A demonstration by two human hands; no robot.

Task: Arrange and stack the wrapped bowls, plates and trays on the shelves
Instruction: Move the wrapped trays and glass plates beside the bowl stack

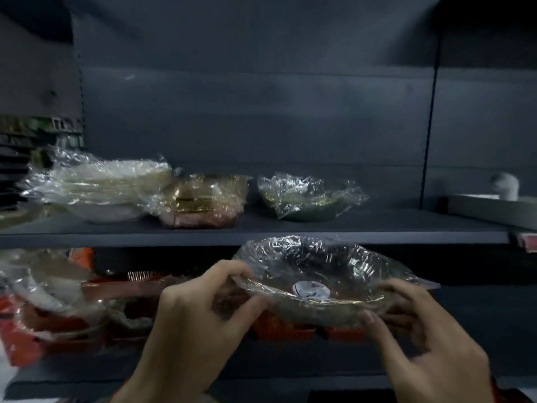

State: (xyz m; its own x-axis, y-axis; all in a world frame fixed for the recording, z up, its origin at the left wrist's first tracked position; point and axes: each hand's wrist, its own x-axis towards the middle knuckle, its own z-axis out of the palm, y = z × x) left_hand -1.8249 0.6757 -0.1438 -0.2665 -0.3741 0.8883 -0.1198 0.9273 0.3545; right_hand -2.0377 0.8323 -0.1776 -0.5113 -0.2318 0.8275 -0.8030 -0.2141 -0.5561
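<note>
While both hands gripped it, the wrapped bowl (316, 289) hung in the air just in front of the upper shelf's (252, 238) edge — the left hand (200, 309) pinched its left rim with thumb and fingers, and the right hand (421, 324) pinched its right rim the same way. A round white sticker (311, 290) showed through the film. On the upper shelf sat a stack of pale wrapped plates (96, 184), a wrapped gold tray (203, 202) touching it, and a wrapped green bowl (308, 199) a little apart to the right. Lower left lay more wrapped pieces — blurred.
</note>
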